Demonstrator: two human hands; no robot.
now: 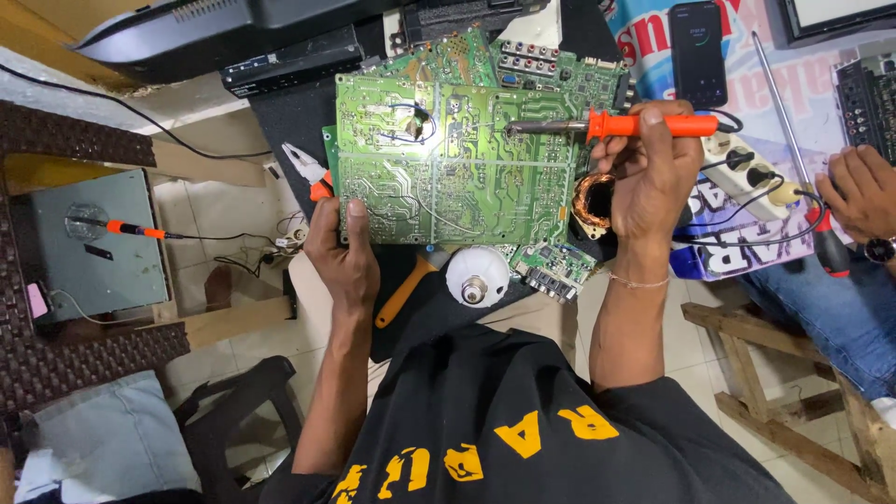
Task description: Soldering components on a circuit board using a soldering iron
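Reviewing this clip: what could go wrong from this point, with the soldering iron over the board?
The right hand holds the soldering iron with its tip over the green circuit board; a slip might touch neighbouring joints. The left hand grips only the board's lower left corner, so it may tilt. The iron's cord loops near the power strip and could snag.

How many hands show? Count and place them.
3. The left hand grips the green circuit board; the right hand holds the soldering iron; another person's hand, right edge. More may be hidden.
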